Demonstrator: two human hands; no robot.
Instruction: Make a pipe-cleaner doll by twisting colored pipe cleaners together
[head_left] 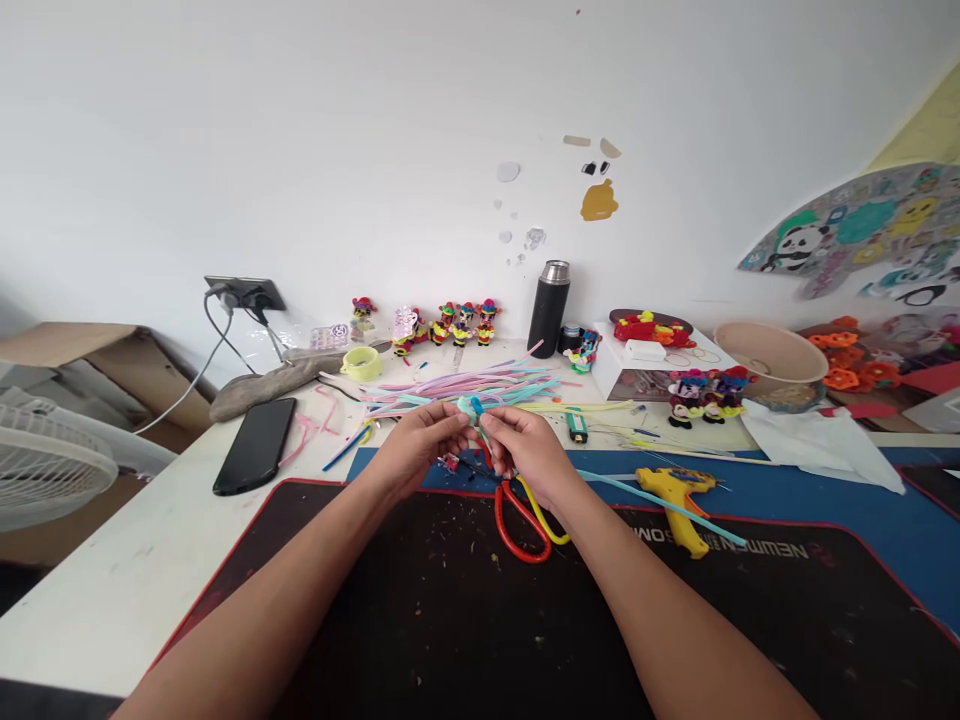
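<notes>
My left hand (424, 445) and my right hand (529, 450) meet above the far side of the black mat. Between their fingertips is a small light-green and blue pipe cleaner piece (472, 405), pinched from both sides. Fingers cover part of it, so its full shape is hidden. Below my right hand lie scissors (501, 522) with red and yellow handles, their blades partly hidden. A loose light-blue pipe cleaner (667, 505) stretches to the right, across a yellow hot glue gun (679, 495).
Behind my hands is a pile of pastel pipe cleaners (465, 385). Several small figures (466, 325) stand along the wall near a black thermos (549, 312). A phone (255, 445) and a fan (52, 465) are left; a white box (660, 360) and a bowl (772, 350) right.
</notes>
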